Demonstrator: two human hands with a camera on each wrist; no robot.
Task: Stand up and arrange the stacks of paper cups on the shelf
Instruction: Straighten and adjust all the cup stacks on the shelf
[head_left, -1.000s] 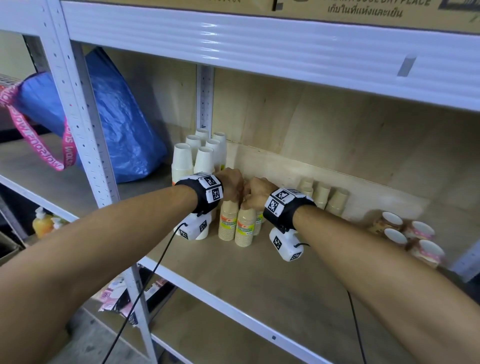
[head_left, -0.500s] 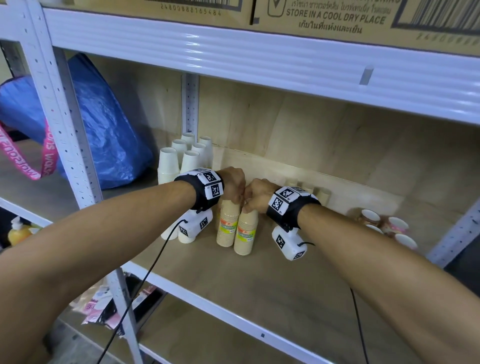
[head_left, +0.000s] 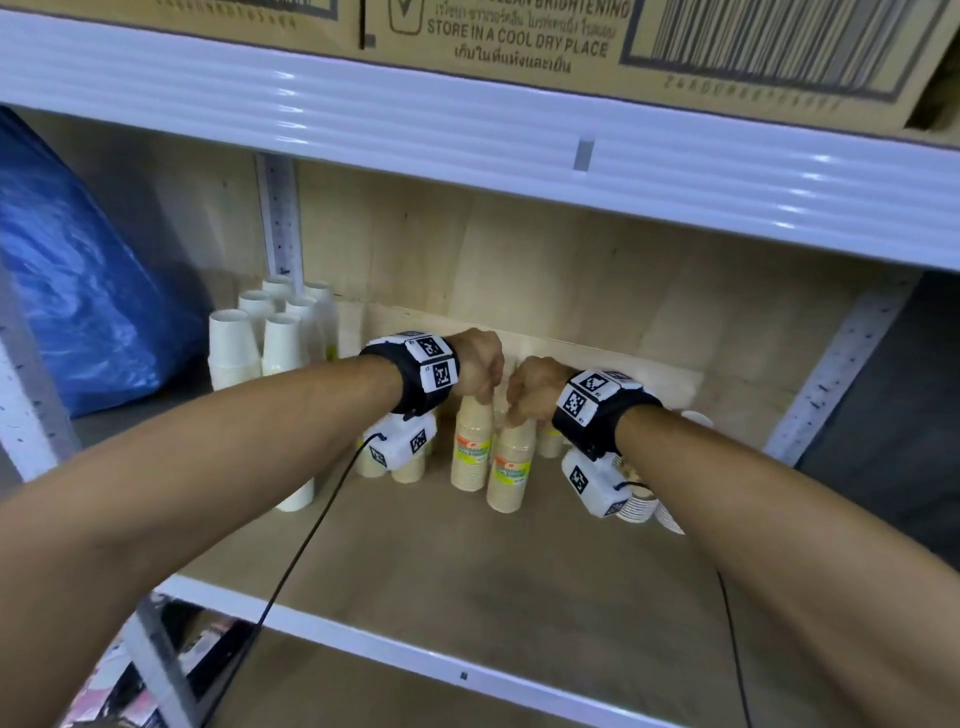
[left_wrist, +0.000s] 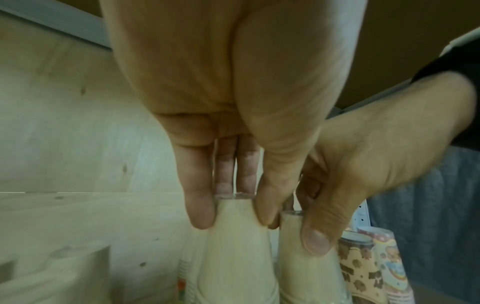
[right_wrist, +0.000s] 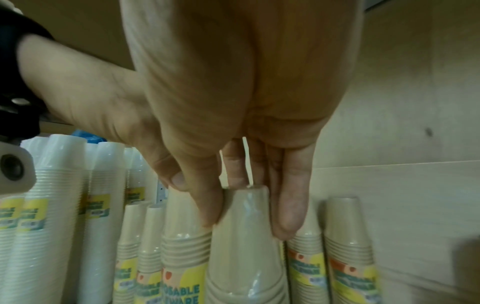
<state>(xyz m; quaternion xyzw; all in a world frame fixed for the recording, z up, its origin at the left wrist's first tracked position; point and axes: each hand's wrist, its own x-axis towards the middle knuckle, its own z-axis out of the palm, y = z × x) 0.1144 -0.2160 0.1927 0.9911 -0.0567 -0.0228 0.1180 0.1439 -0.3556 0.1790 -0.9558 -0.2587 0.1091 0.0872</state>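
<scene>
We hold two wrapped stacks of beige paper cups upright, mid-shelf.

Our left hand (head_left: 480, 364) pinches the far stack (head_left: 471, 447) by its top; our right hand (head_left: 532, 387) pinches the near stack (head_left: 511, 467). Both stand vertical, cup bases upward, touching side by side on the wooden shelf (head_left: 467, 571).

Pale plywood shelf board (head_left: 467, 561), matt, grain and knots showing. Glossy white ribbed metal beam (head_left: 467, 135) at twelve o'clock. Tan paper cup stacks (head_left: 511, 467) in clear shiny plastic wrap; white paper cup stacks (head_left: 234, 343) at ten o'clock. Crinkled glossy blue plastic bag (head_left: 78, 291). Matt brown cardboard box (head_left: 519, 36).
</scene>
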